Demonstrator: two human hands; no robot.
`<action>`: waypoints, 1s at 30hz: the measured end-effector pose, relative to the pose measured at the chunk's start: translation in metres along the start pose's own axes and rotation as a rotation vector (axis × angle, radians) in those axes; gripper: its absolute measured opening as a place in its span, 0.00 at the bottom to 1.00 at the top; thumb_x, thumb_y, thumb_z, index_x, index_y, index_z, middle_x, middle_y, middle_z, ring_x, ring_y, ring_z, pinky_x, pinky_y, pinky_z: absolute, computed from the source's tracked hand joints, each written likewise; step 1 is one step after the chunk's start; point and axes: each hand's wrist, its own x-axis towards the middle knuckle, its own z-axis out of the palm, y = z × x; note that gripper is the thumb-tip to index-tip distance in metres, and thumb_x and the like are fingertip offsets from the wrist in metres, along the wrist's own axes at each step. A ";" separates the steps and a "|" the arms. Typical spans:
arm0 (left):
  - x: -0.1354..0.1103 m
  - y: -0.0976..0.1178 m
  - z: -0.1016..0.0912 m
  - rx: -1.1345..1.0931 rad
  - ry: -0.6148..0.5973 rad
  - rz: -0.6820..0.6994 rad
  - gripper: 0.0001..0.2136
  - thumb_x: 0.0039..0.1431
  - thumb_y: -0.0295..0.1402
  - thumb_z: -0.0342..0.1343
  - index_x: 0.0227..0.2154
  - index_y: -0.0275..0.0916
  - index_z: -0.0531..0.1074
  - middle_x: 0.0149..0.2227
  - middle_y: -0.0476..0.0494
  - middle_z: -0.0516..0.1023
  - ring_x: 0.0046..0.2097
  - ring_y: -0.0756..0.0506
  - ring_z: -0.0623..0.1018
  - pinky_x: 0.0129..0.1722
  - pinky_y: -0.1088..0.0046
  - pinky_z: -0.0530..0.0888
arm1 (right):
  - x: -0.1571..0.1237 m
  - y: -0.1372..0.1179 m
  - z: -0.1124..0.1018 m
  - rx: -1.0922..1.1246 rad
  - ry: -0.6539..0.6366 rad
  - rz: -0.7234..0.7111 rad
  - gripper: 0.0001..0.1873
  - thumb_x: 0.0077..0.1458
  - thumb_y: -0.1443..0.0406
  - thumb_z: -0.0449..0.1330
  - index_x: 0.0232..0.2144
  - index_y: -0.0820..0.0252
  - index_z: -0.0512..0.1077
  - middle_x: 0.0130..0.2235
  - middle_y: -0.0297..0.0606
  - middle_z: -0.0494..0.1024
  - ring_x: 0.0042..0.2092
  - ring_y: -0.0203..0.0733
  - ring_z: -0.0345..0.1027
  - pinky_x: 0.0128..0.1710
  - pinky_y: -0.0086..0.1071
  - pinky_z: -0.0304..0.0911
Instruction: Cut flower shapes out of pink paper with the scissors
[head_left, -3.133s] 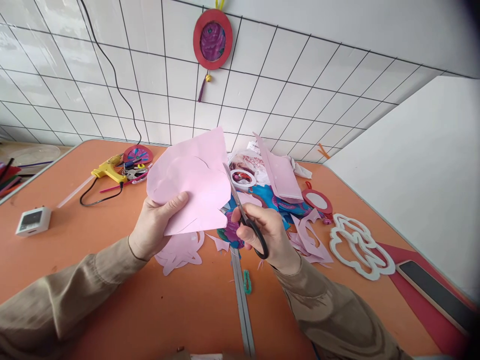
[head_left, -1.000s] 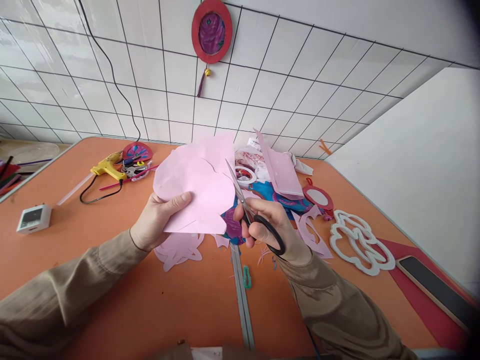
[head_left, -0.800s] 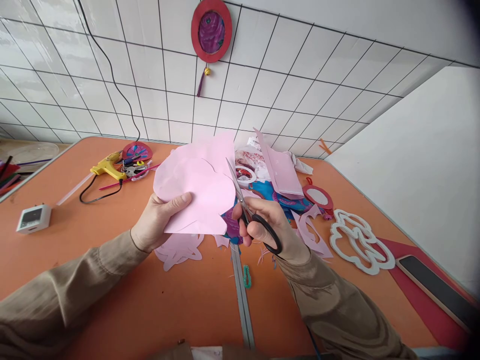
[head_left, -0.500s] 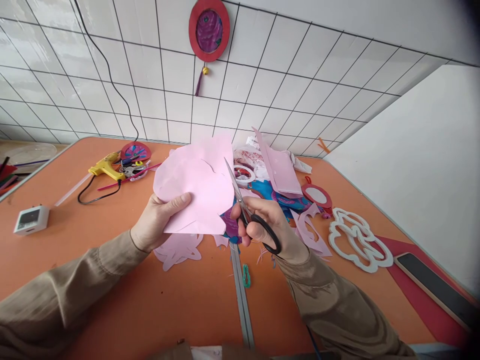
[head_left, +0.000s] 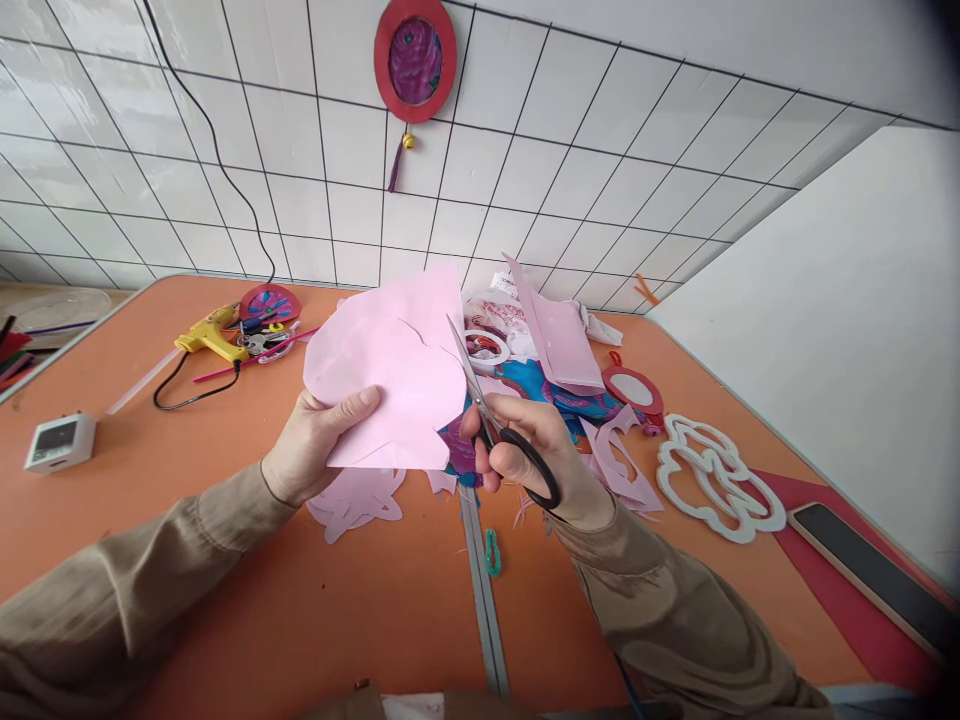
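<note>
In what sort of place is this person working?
It looks like a craft workspace, though whether at home or in a workshop I cannot tell: scissors, pink cut-outs and a yellow glue gun suggest it.

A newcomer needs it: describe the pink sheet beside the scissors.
Above the orange table, find the left hand. It holds the pink sheet, with scissors in the right hand by its right edge. Unlike the pink cutouts and the folded pink card, it is held in a hand.
</note>
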 end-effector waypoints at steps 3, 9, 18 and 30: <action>0.000 -0.001 0.000 -0.013 0.006 -0.006 0.26 0.47 0.36 0.71 0.51 0.37 0.77 0.42 0.36 0.85 0.40 0.34 0.84 0.35 0.63 0.84 | 0.000 0.000 0.001 -0.011 0.006 -0.007 0.30 0.45 0.42 0.68 0.32 0.62 0.69 0.24 0.31 0.68 0.20 0.31 0.64 0.17 0.24 0.62; 0.001 -0.001 -0.001 -0.018 0.007 -0.006 0.25 0.47 0.36 0.71 0.50 0.38 0.77 0.42 0.37 0.85 0.40 0.33 0.84 0.35 0.63 0.84 | -0.001 -0.004 0.003 -0.006 0.033 0.020 0.29 0.46 0.43 0.68 0.33 0.62 0.70 0.24 0.30 0.68 0.20 0.31 0.63 0.17 0.24 0.61; 0.001 0.000 0.000 -0.044 0.011 -0.001 0.22 0.45 0.35 0.72 0.45 0.37 0.79 0.40 0.38 0.85 0.38 0.35 0.85 0.33 0.65 0.84 | 0.000 -0.006 0.002 -0.116 0.047 -0.047 0.29 0.47 0.42 0.67 0.31 0.62 0.69 0.22 0.29 0.65 0.19 0.31 0.62 0.16 0.24 0.60; 0.001 0.001 -0.002 -0.052 -0.010 0.026 0.23 0.47 0.34 0.72 0.47 0.36 0.79 0.37 0.39 0.85 0.37 0.37 0.85 0.32 0.68 0.84 | 0.000 -0.009 0.000 -0.192 0.036 -0.055 0.29 0.48 0.41 0.65 0.30 0.61 0.68 0.20 0.28 0.64 0.18 0.31 0.61 0.16 0.26 0.53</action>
